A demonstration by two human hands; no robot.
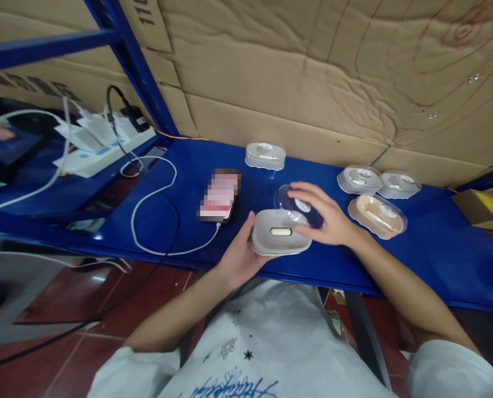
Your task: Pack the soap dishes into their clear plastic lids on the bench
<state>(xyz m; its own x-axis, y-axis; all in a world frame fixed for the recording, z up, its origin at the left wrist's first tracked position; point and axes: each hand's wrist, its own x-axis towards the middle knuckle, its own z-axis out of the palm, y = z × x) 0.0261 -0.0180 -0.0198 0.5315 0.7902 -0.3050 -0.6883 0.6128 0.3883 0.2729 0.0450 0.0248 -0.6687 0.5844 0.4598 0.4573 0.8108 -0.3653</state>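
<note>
My left hand [242, 251] is wrapped round the left end of a pale grey oval box [266, 232], which is held at the near edge of the blue table. A small white capsule-shaped piece [280, 232] sits in the slot in the middle of the box. My right hand [323, 213] has its fingers closed on a clear plastic lid [285, 198] with a round sticker. The lid is tilted up behind the box, apart from most of its rim. My right thumb reaches over the right side of the box.
A phone [219, 194] on a white charging cable lies to the left. One lidded box [265, 156] stands at the back; two more grey ones [359, 180] and a peach one [377, 216] are on the right. A power strip [105, 149] with several plugs is far left. Cardboard [250, 72] walls the back.
</note>
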